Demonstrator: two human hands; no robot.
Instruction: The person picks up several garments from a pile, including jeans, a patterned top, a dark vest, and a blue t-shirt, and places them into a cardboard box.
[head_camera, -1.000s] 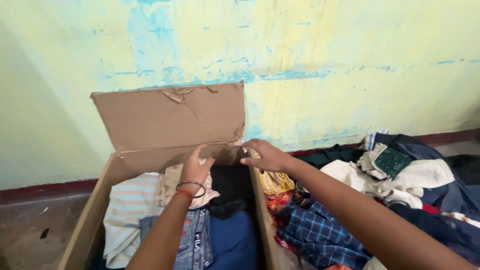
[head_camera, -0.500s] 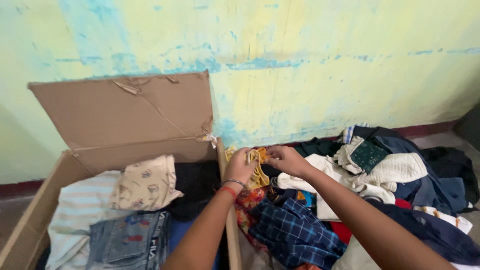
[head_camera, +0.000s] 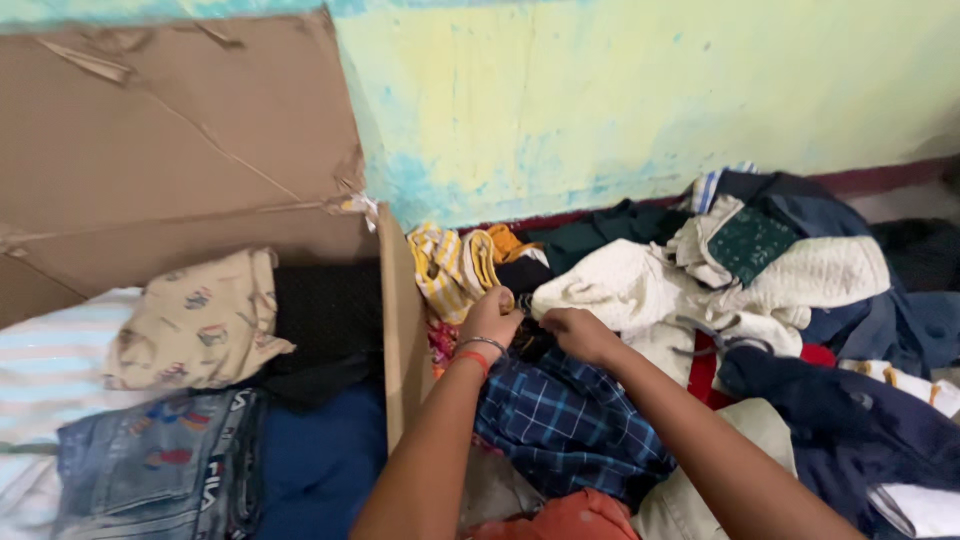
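My left hand (head_camera: 492, 317), with bangles at the wrist, is closed on the edge of a yellow striped garment (head_camera: 450, 265) just right of the cardboard box wall (head_camera: 400, 330). My right hand (head_camera: 578, 334) is closed on dark cloth (head_camera: 520, 275) beside it, above a blue checked shirt (head_camera: 565, 420). Both hands are in the loose clothes pile, outside the box.
The open cardboard box (head_camera: 180, 150) at the left holds folded clothes: a cream printed top (head_camera: 195, 325), black cloth (head_camera: 325, 320), denim (head_camera: 150, 470) and a striped piece. A heap of white, green and navy garments (head_camera: 760, 270) lies to the right against a yellow-green wall.
Both hands moved from the box's rim to the clothes pile on the right and closed on garments there. The view shifted nearer and rightward.
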